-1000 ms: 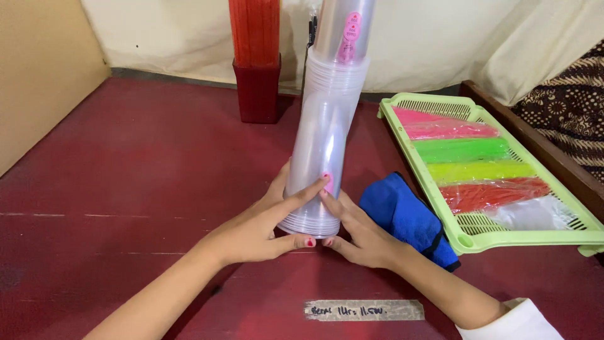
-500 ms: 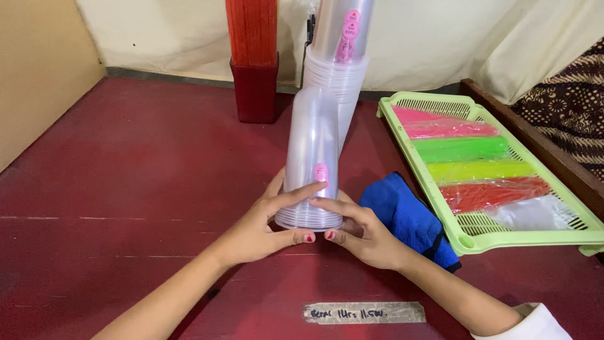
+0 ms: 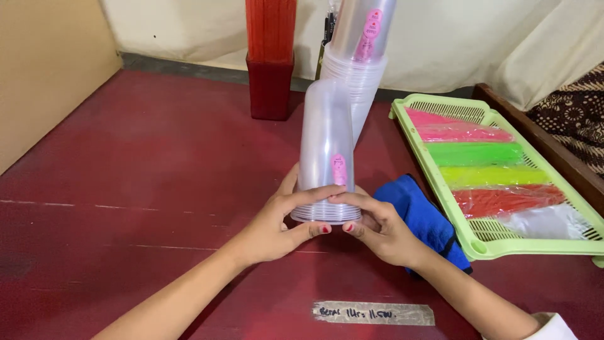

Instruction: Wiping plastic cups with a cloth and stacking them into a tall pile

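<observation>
Stack of clear plastic cups (image 3: 326, 151), upside down on the red table (image 3: 126, 189), rims at the bottom, gripped from both sides at its lowest part. Left hand (image 3: 277, 230) wrapped around the left side of the rims, fingers across the front, thumb under the edge; grasping the stack. Right hand (image 3: 377, 230) closed on the right side of the same rims, fingertips meeting those of the left hand in front; also grasping the stack. Small pink sticker (image 3: 338, 169) on the stack, just above the fingers.

Nearest to the camera, below both hands: strip of tape (image 3: 372, 313) with handwriting, flat on the table. Just right of the right hand, touching the wrist area: folded blue cloth (image 3: 425, 217). Further right of that cloth: light green tray (image 3: 478, 242) with slotted rim, holding packs of straws (image 3: 478, 154) in pink, green, yellow and red, laid side by side in clear wrapping.

Behind the held stack, above the hands: taller stack of clear cups (image 3: 358, 56), wrapped in plastic, also with a pink sticker, standing close behind and slightly right. Further back and to the left of it: dark red holder (image 3: 269, 85) with red sticks standing upright. Behind everything: pale cloth (image 3: 472, 44) hanging along the wall.
</observation>
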